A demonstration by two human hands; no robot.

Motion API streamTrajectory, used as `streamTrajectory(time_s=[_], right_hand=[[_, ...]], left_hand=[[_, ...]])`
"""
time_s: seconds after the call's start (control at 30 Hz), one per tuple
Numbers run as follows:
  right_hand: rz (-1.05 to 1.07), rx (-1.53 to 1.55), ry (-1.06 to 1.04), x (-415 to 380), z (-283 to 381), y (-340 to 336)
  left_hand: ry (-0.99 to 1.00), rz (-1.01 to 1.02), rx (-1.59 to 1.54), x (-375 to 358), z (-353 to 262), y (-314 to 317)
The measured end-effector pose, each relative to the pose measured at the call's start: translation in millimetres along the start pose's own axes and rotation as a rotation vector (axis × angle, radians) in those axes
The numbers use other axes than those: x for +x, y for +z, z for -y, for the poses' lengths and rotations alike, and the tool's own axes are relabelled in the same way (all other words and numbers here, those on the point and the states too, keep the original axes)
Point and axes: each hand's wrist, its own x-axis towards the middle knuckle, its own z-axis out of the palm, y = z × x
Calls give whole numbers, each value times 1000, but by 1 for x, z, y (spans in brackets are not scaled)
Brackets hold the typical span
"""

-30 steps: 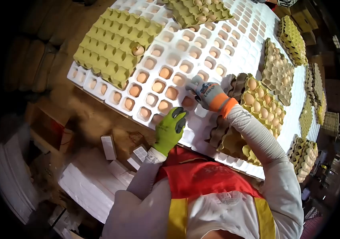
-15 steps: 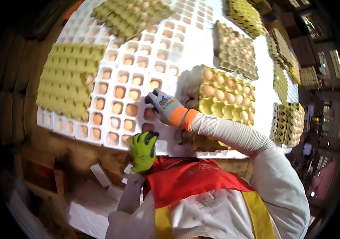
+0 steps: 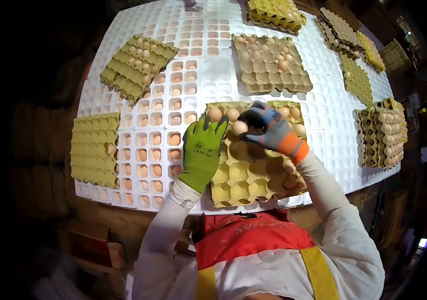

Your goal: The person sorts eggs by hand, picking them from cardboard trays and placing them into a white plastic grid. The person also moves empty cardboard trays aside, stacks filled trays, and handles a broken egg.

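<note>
My right hand, in a grey and orange glove with dark fingertips, has its thumb and fingers closed on a brown egg over the yellow egg tray. My left hand, gloved in green with dark fingertips, lies over the tray's left edge. Its fingers are stretched and apart, the tips right at another egg in the back row. More eggs sit along the back and right side of this tray; its front cups hold none. Left of the hands, the white foam tray has a single egg in each of many square cells.
A pulp tray with one egg lies at the left, a part-filled one behind it. Beyond my hands rests a brown tray with eggs. Stacked trays stand at the right. The table's front edge runs before my apron.
Both hands have moved from the foam tray to the yellow egg tray, and my right hand now has an egg. The view has turned, bringing the egg tray to the middle.
</note>
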Motion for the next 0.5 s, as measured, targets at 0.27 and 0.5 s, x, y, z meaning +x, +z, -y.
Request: streamTrajectory(time_s=[0.27, 0.5], right_hand=[[88, -404, 56, -25, -3, -15], [-32, 90, 25, -24, -23, -25]], left_hand=[[-106, -49, -244, 6, 8, -4], [-435, -163, -1096, 4, 36, -7]])
